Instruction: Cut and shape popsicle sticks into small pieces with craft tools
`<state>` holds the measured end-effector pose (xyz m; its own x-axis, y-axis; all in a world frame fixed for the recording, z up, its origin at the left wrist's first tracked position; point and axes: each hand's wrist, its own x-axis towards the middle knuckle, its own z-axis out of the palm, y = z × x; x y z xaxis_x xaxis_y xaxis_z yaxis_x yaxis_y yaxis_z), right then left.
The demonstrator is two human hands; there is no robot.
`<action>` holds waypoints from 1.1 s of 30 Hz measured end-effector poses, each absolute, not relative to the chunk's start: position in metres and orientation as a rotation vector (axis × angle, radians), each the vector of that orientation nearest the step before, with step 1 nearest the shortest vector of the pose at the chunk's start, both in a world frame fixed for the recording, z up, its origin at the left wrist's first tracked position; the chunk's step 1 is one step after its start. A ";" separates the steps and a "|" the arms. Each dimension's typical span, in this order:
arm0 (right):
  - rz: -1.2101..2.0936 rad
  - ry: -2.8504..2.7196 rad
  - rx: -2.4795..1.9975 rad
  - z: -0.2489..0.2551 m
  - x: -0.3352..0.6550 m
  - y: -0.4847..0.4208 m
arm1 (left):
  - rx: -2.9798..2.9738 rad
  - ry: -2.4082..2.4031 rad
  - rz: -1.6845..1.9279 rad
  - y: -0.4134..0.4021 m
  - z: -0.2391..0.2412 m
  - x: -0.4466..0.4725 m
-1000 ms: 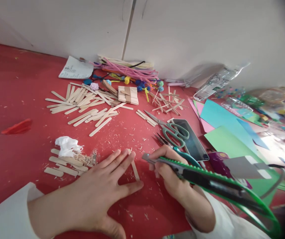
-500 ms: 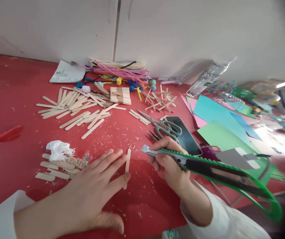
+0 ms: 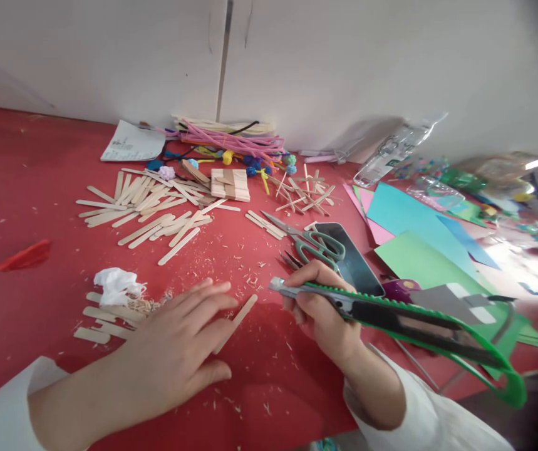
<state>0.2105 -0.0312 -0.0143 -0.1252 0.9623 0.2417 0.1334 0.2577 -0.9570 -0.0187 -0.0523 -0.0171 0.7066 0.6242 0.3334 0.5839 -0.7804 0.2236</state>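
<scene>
My left hand [image 3: 175, 347] lies flat on the red table [image 3: 38, 188], fingers stretched out, with its fingertips resting on one wooden craft stick [image 3: 239, 319] that points up to the right. My right hand [image 3: 320, 307] is closed round a green utility knife [image 3: 391, 316]. The knife's blade tip points left and hovers a little to the right of the stick's upper end. Small wood shavings lie scattered around both hands.
A pile of craft sticks [image 3: 151, 203] lies further back, with a glued stick block [image 3: 230, 183], pink pipe cleaners [image 3: 231, 139] and pompoms. Scissors [image 3: 313, 241], a phone [image 3: 351, 257] and coloured paper sheets [image 3: 419, 238] lie right. White tissue [image 3: 116, 285] and cut sticks lie left.
The stick under my left fingers has turned from nearly upright to slanting up to the right. My left hand shifted slightly with it. The knife hand stayed almost where it was.
</scene>
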 end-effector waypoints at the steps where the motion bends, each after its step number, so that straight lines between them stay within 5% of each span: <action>1: 1.003 -1.489 -1.062 -0.015 0.211 -0.032 | 2.801 1.064 0.610 -0.052 -0.019 -0.018; 13: 0.841 -1.836 -1.016 -0.002 0.202 -0.038 | 2.670 1.193 0.696 -0.049 -0.020 -0.012; 33: 1.116 -1.984 -1.063 -0.012 0.208 -0.038 | 2.751 1.120 0.661 -0.048 -0.010 -0.018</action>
<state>0.2079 -0.0377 -0.0115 -0.4845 0.8658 0.1252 0.3427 0.3195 -0.8834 -0.0183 -0.0481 -0.0101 0.6356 0.6853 0.3557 0.6422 -0.7249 0.2491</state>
